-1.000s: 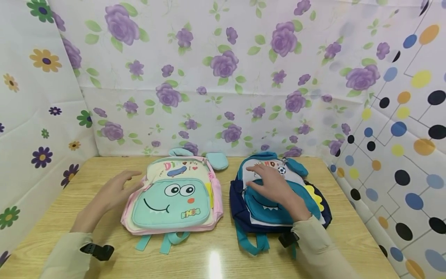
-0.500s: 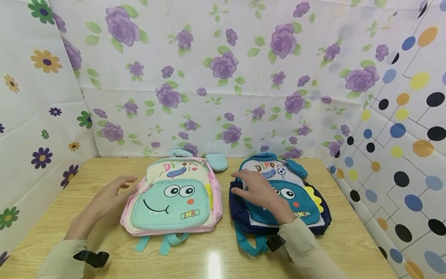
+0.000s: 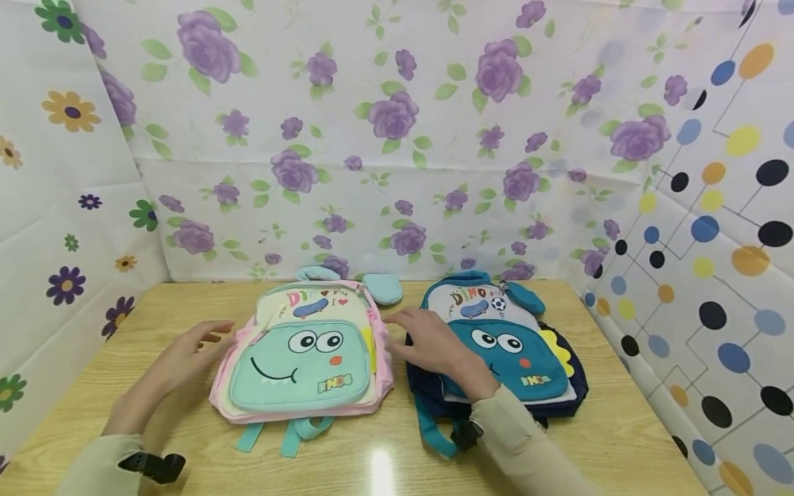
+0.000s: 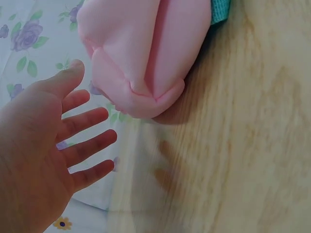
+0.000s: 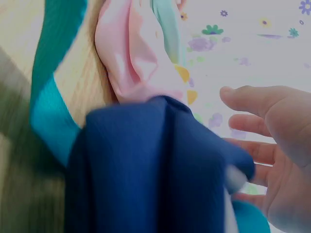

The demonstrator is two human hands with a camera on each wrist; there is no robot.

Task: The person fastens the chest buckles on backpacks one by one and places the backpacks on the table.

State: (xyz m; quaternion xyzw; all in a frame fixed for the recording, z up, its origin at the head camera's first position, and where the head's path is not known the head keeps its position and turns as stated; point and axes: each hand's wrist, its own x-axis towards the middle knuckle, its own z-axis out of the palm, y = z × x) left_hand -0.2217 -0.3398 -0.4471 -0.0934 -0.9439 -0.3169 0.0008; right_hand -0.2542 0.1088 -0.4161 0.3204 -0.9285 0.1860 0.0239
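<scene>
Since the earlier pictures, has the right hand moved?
Yes: in the head view, the right hand has moved left, from over the front of the navy dinosaur backpack to its left edge, towards the pink backpack.

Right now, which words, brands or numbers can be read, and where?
"DINO": upper front of the navy-and-teal fabric backpack.
"DI", then blurred: upper front of the pink-and-mint fabric backpack.
"I", before a red heart: same bag.
"DINOS", apparently: its mint pocket.
Too blurred: teal pocket label, small print beside "DINO".
No numbers.
</scene>
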